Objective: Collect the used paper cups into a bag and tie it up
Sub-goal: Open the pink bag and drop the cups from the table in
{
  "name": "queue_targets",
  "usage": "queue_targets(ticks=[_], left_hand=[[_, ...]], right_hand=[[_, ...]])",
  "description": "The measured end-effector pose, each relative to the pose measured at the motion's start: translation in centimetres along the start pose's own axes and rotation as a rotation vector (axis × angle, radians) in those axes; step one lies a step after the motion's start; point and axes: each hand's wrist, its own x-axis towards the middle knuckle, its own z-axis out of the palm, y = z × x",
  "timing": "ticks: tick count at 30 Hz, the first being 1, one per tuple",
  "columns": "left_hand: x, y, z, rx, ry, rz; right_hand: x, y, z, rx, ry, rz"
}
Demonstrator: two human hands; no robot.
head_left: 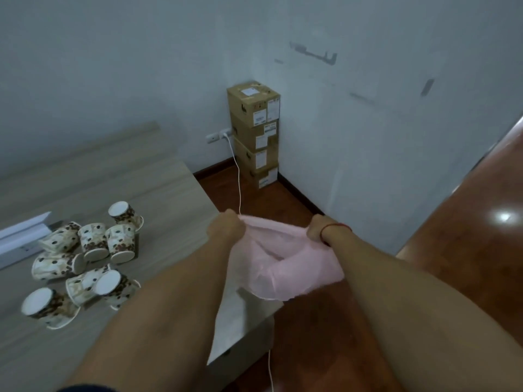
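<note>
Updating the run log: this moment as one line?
step: opening pink bag | left hand: grips bag rim | right hand: grips bag rim | paper cups: on table

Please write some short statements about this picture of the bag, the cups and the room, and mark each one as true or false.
1. The left hand and the right hand both grip the thin pink plastic bag. True.
2. Several brown-patterned paper cups already lie inside the bag. False: all the cups in view are on the pale wooden table.
3. The brown cardboard boxes stand stacked in the corner of the room. True.
4. The bag is tied shut. False: the hands hold its mouth apart.
5. Every cup stands with its mouth up. False: several lie on their sides, others are bottom-up.
</note>
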Motion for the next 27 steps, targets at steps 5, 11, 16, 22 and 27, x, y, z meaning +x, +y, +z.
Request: queue_targets(ticks=[5,11,16,22,27], left_hand=[[-0.6,2.2,-2.5,-0.206,0.452,-0.004],[-2.0,3.1,1.5,-0.086,0.692,0.576],[-1.4,1.6,7.0,0.09,-0.031,0.358],[1.5,-4.5,4.9,0.212,-0.289,0.051],[1.5,-4.0,2.3,0.19,-0.315,0.065]], right_hand=[[0.1,-1.4,-0.1,0.112,0.16,-0.108],[0.7,-1.1,1.2,0.283,0.202,-0.102],[1.1,-1.4,0.4,0.318,0.326,-0.054],[0.9,1.6,-0.4,0.192,0.244,0.025],[0.0,-3.1,1.0,0.145,0.009,-0.225]])
